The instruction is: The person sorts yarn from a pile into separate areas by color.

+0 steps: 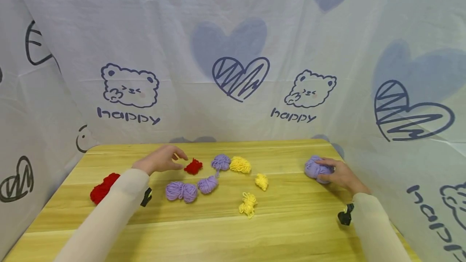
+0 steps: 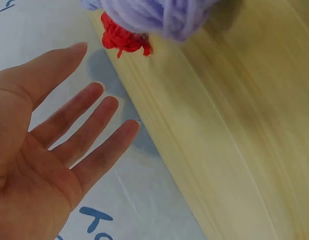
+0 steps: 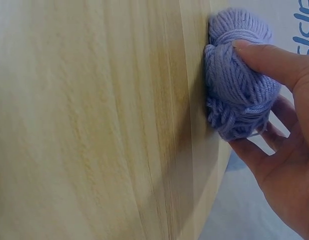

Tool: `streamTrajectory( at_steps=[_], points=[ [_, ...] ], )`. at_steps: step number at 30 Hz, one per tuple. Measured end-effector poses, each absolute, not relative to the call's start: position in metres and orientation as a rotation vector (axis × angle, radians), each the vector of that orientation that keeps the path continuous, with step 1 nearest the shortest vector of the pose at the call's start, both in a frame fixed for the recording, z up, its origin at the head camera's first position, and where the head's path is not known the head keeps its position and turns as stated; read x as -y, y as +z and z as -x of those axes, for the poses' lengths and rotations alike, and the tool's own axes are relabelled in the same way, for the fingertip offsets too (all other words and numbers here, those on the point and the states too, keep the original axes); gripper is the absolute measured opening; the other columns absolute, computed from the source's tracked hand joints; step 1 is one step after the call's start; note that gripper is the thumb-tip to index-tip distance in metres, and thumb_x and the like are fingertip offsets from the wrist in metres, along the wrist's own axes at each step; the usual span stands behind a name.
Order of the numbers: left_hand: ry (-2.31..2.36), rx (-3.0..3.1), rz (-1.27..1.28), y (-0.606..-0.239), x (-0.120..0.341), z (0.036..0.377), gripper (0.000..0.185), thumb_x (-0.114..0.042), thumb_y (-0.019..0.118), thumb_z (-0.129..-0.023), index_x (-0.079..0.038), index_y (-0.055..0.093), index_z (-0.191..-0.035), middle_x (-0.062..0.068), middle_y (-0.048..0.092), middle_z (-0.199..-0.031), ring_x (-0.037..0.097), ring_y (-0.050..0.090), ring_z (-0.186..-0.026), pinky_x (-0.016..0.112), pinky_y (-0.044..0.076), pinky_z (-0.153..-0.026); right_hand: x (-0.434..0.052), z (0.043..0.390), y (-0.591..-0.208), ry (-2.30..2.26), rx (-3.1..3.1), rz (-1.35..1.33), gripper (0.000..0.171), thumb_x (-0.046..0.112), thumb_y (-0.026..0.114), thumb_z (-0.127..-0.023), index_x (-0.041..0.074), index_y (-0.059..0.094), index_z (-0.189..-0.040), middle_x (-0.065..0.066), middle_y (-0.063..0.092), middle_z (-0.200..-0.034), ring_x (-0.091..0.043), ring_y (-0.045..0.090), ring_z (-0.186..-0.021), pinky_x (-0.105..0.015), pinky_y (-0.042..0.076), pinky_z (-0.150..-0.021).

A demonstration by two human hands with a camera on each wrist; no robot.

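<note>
At the right side of the table, my right hand (image 1: 341, 174) grips a ball of purple yarn (image 1: 312, 167). In the right wrist view the thumb lies across the yarn ball (image 3: 239, 80) and the other fingers curl around its far side. My left hand (image 1: 160, 161) hovers at the back left, its fingers loosely extended and holding nothing. Just right of those fingertips lies a small red yarn bundle (image 1: 193, 167). The left wrist view shows the spread left hand (image 2: 54, 135), with the red bundle (image 2: 123, 39) beyond it, partly hidden by purple yarn (image 2: 159, 15).
Mid-table lie a purple skein (image 1: 181, 191), a smaller purple bundle (image 1: 208, 184) and a purple ball (image 1: 220, 162). Yellow yarn bundles (image 1: 240, 165) sit to their right. A larger red bundle (image 1: 103, 189) is partly behind the left sleeve. Printed cloth (image 1: 233, 120) surrounds the wooden table (image 1: 284, 233).
</note>
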State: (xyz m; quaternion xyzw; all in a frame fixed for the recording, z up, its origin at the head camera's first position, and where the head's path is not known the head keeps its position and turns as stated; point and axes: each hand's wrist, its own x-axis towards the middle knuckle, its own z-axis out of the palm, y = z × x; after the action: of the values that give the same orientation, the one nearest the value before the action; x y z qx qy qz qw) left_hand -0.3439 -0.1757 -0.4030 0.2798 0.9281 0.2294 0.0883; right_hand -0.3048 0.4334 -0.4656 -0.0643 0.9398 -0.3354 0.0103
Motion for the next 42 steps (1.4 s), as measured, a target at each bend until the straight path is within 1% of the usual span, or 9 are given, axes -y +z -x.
streamTrajectory(
  at_steps=[5,10,18,22,25,29,31,36,42],
  points=[
    [0.663,-2.74,-0.831,-0.407,0.167,0.352,0.03,-0.009,0.074,-0.093,-0.003,0.074,-0.122,0.017,0.07,-0.131,0.043,0.065,-0.119,0.052,0.058,-0.098,-0.432,0.304,-0.465,-1.06,-2.927,0.191,0.063,0.014,0.083,-0.085,0.0,0.06,-0.142,-0.037,0.037,-0.156,-0.06,0.032,-0.144,-0.074,0.027,-0.116],
    [0.687,-2.701,-0.806,-0.409,0.159,0.358,0.031,-0.008,0.073,-0.093,-0.002,0.073,-0.124,0.017,0.07,-0.132,0.046,0.063,-0.122,0.052,0.057,-0.1,-0.433,0.305,-0.465,-1.047,-2.939,0.194,0.062,0.014,0.084,-0.085,0.0,0.061,-0.141,-0.038,0.038,-0.155,-0.06,0.032,-0.143,-0.074,0.027,-0.116],
    [0.63,-2.683,-0.751,-0.412,0.148,0.367,0.035,-0.009,0.074,-0.094,-0.007,0.073,-0.128,0.015,0.067,-0.138,0.043,0.062,-0.126,0.05,0.057,-0.101,-0.435,0.306,-0.465,-1.009,-2.972,0.228,0.06,0.014,0.083,-0.085,0.0,0.062,-0.139,-0.037,0.041,-0.154,-0.061,0.034,-0.142,-0.074,0.027,-0.116],
    [0.618,-2.668,-0.757,-0.412,0.142,0.368,0.034,-0.006,0.076,-0.092,-0.006,0.074,-0.126,0.016,0.067,-0.136,0.044,0.062,-0.125,0.05,0.056,-0.103,-0.435,0.306,-0.466,-1.014,-2.967,0.219,0.06,0.013,0.082,-0.086,0.001,0.062,-0.14,-0.037,0.041,-0.154,-0.06,0.034,-0.143,-0.073,0.027,-0.116],
    [0.621,-2.653,-0.763,-0.414,0.139,0.367,0.032,-0.004,0.077,-0.09,-0.006,0.076,-0.122,0.016,0.07,-0.131,0.04,0.066,-0.118,0.048,0.058,-0.1,-0.435,0.306,-0.466,-1.021,-2.967,0.22,0.06,0.013,0.083,-0.085,0.001,0.062,-0.14,-0.037,0.041,-0.154,-0.06,0.035,-0.142,-0.073,0.028,-0.116],
    [0.639,-2.635,-0.74,-0.417,0.136,0.368,0.028,-0.002,0.077,-0.089,-0.005,0.077,-0.117,0.016,0.072,-0.123,0.027,0.068,-0.104,0.042,0.06,-0.095,-0.435,0.307,-0.467,-1.009,-2.975,0.229,0.06,0.013,0.083,-0.084,0.0,0.062,-0.139,-0.037,0.042,-0.153,-0.06,0.036,-0.141,-0.073,0.028,-0.115],
    [0.647,-2.632,-0.722,-0.418,0.135,0.369,0.026,-0.002,0.077,-0.089,-0.004,0.078,-0.115,0.014,0.073,-0.12,0.023,0.069,-0.101,0.04,0.06,-0.094,-0.435,0.307,-0.468,-1.014,-2.975,0.224,0.06,0.013,0.083,-0.085,0.001,0.062,-0.14,-0.037,0.042,-0.154,-0.06,0.036,-0.142,-0.073,0.028,-0.116],
    [0.625,-2.641,-0.754,-0.42,0.135,0.371,0.02,-0.001,0.078,-0.088,-0.003,0.079,-0.108,0.013,0.076,-0.113,0.023,0.07,-0.099,0.039,0.061,-0.092,-0.435,0.308,-0.468,-1.022,-2.967,0.223,0.06,0.013,0.083,-0.085,0.001,0.062,-0.14,-0.037,0.042,-0.154,-0.06,0.036,-0.142,-0.073,0.028,-0.116],
    [0.598,-2.658,-0.783,-0.421,0.134,0.371,0.014,-0.002,0.081,-0.086,-0.002,0.079,-0.099,0.011,0.077,-0.103,0.018,0.069,-0.09,0.035,0.061,-0.086,-0.434,0.307,-0.467,-1.031,-2.96,0.213,0.061,0.014,0.084,-0.084,0.001,0.062,-0.14,-0.037,0.041,-0.154,-0.06,0.034,-0.143,-0.073,0.027,-0.116]
  ],
)
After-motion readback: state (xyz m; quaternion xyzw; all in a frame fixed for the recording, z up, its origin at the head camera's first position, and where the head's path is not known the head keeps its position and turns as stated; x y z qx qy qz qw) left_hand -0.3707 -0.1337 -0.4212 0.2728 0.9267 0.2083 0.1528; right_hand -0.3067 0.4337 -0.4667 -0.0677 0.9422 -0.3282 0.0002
